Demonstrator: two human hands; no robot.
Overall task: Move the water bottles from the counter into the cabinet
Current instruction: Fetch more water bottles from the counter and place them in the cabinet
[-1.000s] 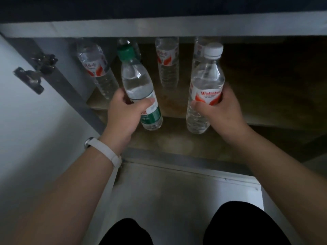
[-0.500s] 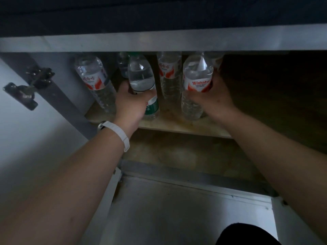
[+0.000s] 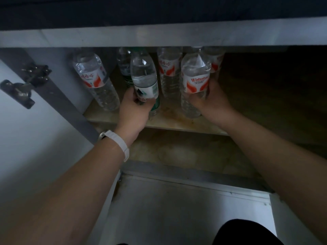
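Dim grey metal frames the open cabinet [image 3: 159, 38], its stained tan wooden shelf [image 3: 177, 123] carrying the action. White cabinet door [image 3: 35, 138] swung wide on the left, dark metal hinge [image 3: 24, 85] showing. Both forearms reach in, a white wristband [image 3: 120, 144] on the left one. Left hand [image 3: 134, 110] is clenched around the clear plastic water bottle with the green-and-white label [image 3: 144, 80], low on its body, over the shelf's front. Right hand [image 3: 210, 101] wraps the clear plastic water bottle with the red-and-white label [image 3: 195, 80], base down at the shelf. Behind them, four more clear bottles: one red-labelled bottle at far left [image 3: 93, 80], others at the back, caps hidden by the frame.
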